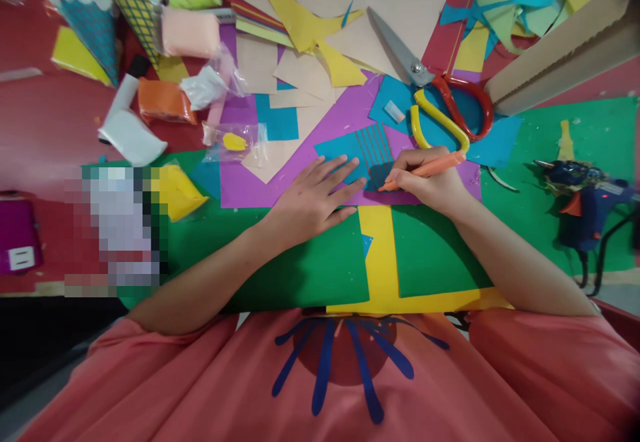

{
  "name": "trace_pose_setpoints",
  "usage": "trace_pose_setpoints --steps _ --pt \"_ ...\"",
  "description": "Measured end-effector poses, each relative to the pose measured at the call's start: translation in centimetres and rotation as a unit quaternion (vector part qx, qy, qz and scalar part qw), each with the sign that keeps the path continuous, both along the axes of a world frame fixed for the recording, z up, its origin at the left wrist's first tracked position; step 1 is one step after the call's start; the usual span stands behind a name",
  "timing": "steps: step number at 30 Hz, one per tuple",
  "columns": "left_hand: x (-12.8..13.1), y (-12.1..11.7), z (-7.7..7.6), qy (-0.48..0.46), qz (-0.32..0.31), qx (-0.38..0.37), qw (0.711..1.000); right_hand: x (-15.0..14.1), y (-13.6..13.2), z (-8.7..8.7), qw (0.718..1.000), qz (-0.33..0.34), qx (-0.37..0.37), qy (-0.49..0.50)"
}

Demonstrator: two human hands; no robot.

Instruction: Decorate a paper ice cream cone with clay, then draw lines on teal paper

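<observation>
A small blue piece of paper (336, 147) lies on a purple sheet (245, 192), with several slanted brown-orange lines drawn across its right part. My left hand (320, 192) rests flat with fingers spread, its fingertips on the blue paper's left and lower part. In my right hand (429, 179) is an orange marker (434, 165), gripped between thumb and fingers. The marker's tip touches or hovers just at the paper's lower right edge; I cannot tell which. Just beyond my right hand, scissors (416, 69) with one red and one yellow handle lie partly spread on blue paper.
A blue glue gun (593, 205) with a cord sits at the right. Behind it stands a cardboard piece (560, 49). Paper scraps (520, 2) pile up at the back right. Patterned paper cones (93, 29) and packets of clay, one orange (165, 100), lie at the left.
</observation>
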State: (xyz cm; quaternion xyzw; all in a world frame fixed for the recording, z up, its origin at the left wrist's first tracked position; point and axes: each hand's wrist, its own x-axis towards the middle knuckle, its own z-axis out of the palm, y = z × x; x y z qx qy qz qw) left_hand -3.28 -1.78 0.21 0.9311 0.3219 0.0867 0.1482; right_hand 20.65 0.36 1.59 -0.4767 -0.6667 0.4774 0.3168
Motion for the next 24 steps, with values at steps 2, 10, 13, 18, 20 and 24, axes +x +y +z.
trace_pose_setpoints --steps 2,10,13,18,20,24 --pt "0.01 -0.01 0.01 -0.001 0.000 0.001 1.000 0.04 0.01 -0.03 1.000 0.006 0.001 0.001" --pt "0.01 -0.02 0.00 0.001 -0.002 0.021 1.000 0.09 0.01 -0.16 1.000 0.000 -0.002 -0.009" --pt "0.00 -0.01 -0.10 -0.005 -0.003 0.023 1.000 0.00 0.02 -0.25 1.000 -0.010 0.009 0.002" --pt "0.00 -0.02 -0.20 -0.005 0.003 0.009 1.000 -0.16 0.07 -0.28 1.000 -0.025 0.010 0.004" --pt "-0.01 -0.01 -0.20 -0.006 0.001 0.012 1.000 -0.18 0.03 -0.30 0.999 -0.031 0.016 0.004" --pt "-0.05 0.06 -0.18 -0.010 0.000 0.013 1.000 -0.23 -0.13 -0.32 0.997 -0.064 0.020 0.035"
